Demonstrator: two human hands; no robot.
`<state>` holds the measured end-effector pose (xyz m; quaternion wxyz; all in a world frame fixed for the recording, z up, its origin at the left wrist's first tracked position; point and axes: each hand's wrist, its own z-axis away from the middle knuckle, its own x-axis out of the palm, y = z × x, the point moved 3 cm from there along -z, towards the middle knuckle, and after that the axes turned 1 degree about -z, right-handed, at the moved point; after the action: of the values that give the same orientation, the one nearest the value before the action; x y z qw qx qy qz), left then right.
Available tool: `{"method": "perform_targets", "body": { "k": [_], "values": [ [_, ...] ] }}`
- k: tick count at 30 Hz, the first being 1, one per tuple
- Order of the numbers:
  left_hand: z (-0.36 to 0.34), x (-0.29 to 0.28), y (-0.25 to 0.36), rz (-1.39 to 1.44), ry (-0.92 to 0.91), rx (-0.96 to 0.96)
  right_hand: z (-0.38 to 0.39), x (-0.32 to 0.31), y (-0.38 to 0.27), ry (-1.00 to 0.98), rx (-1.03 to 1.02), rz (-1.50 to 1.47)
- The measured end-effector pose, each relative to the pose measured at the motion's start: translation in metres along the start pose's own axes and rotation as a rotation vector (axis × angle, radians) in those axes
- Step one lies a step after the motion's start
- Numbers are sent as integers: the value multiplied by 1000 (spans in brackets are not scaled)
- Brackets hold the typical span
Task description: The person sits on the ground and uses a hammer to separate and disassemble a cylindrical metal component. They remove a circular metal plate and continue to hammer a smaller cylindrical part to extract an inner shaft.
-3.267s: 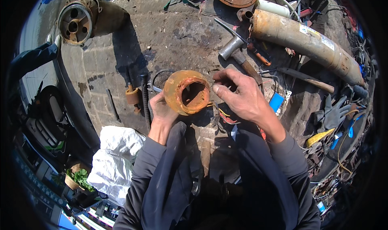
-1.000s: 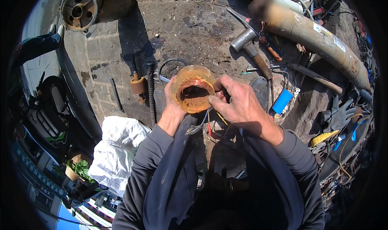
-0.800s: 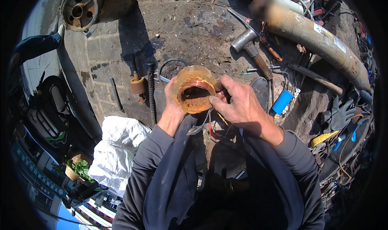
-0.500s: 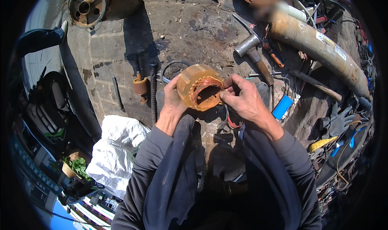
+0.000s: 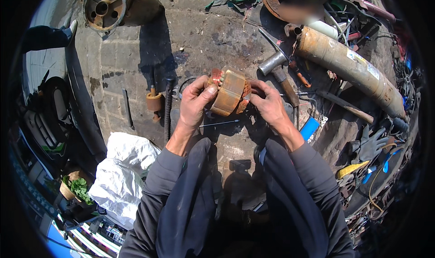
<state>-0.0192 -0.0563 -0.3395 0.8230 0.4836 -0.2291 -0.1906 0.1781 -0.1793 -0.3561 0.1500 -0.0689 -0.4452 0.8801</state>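
Observation:
Between my hands, above the ground, is a motor stator (image 5: 230,93), a brownish varnished ring with copper windings bulging from both ends. Its outer side faces me and the open bore is turned out of sight. My left hand (image 5: 195,101) grips the left end, thumb over the winding there. At the other end, my right hand (image 5: 268,105) has its thumb and fingers closed on the winding edge. Below the stator a thin screwdriver-like rod (image 5: 219,123) lies on the ground. A rotor on a shaft (image 5: 154,102) stands out to the left.
A hammer (image 5: 272,63) and an orange-handled screwdriver (image 5: 301,78) lie ahead right, beside a long rusty cylinder (image 5: 353,63). A ribbed steel bar (image 5: 168,110) and white sacking (image 5: 122,172) are left. A round metal housing (image 5: 105,9) stands far left; gloves (image 5: 370,144) lie right among scrap.
The stator has been turned so its bore no longer faces me and its outer side shows. My left thumb has moved onto its winding; my right hand stays at the right end.

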Motion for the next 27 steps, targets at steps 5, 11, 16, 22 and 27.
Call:
{"method": "perform_targets", "body": {
  "k": [5, 11, 16, 22, 27],
  "values": [
    [0, 6, 21, -527, 74, 280, -10, 1, -7, 52, 17, -84],
    [-2, 16, 17, -858, 81, 480, -16, 10, 18, 10, 166, -127],
    [5, 20, 3, -952, -39, 524, -14, 10, 36, -52, 197, -146],
    [8, 15, 7, -995, -127, 512, -6, 11, 21, -10, 173, -69],
    [16, 18, 12, -1023, -188, 503, 1, 14, 6, 65, 61, 123]
  ]
}}
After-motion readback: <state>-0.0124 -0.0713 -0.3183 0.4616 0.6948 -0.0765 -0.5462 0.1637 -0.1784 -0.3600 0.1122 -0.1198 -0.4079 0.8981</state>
